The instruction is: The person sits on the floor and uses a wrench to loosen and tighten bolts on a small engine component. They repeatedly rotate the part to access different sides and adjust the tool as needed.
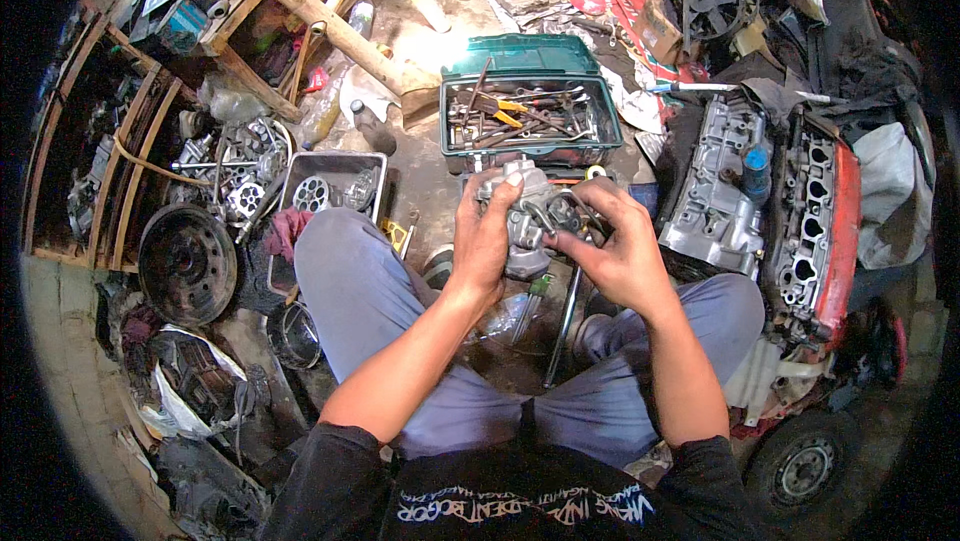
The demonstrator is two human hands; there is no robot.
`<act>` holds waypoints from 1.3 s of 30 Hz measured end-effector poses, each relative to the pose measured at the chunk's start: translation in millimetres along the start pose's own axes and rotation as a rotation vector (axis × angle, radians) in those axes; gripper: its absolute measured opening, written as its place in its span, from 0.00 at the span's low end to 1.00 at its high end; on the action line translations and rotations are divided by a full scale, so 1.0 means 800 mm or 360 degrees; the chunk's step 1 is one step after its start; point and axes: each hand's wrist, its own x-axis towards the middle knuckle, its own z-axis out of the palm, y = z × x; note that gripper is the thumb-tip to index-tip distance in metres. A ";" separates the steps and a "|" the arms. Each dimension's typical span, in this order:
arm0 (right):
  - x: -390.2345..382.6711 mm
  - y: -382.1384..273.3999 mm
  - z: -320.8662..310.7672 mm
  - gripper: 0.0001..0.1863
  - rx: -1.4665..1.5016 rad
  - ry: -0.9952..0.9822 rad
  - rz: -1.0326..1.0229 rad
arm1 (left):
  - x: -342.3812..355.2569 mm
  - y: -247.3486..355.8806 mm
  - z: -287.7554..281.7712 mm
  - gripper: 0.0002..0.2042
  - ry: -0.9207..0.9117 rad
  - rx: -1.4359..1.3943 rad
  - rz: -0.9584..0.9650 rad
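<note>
Between my two hands, above my crossed legs, is a grey cast-metal engine part that looks like a carburetor. My left hand wraps its left side, thumb laid over the top. With thumb and fingers curled, my right hand grips the dark fittings on its right side; the fingertips partly cover what they touch. Just beyond my hands is a green toolbox, lid up, full of wrenches and a yellow-handled tool. A long metal bar lies on the floor below the part.
To my right lie a silver engine cover with a blue can on it and a cylinder head. At left are a grey bin of parts, a steel wheel and wooden racks. Wooden poles slant beyond.
</note>
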 end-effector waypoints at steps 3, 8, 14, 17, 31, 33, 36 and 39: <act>0.000 0.006 0.007 0.22 0.0152 0.0096 0.0097 | -0.001 0.006 0.004 0.20 0.0045 -0.0041 -0.0056; -0.004 0.008 0.016 0.19 0.0179 0.0397 -0.0190 | 0.014 -0.010 0.009 0.23 0.0037 -0.0108 -0.0133; -0.008 0.022 0.016 0.18 0.0154 0.0476 -0.0201 | 0.030 -0.023 0.017 0.21 -0.0076 -0.0148 -0.0131; -0.012 0.028 0.017 0.18 0.0141 0.0494 -0.0095 | 0.032 -0.025 0.022 0.21 -0.0062 -0.0087 -0.0156; -0.010 0.031 0.021 0.17 0.0020 0.0496 -0.0036 | 0.039 -0.017 0.026 0.16 -0.0041 -0.0008 0.0019; -0.010 0.025 0.029 0.17 0.0070 0.0593 -0.0067 | 0.042 -0.030 0.015 0.21 0.0108 0.0349 0.0564; -0.007 0.014 0.022 0.19 0.0108 0.0591 -0.0190 | 0.035 -0.011 0.008 0.28 0.0089 0.0606 0.1134; -0.013 0.019 0.023 0.28 0.0033 0.0644 -0.0407 | 0.019 -0.001 0.013 0.34 0.0090 0.0445 0.1263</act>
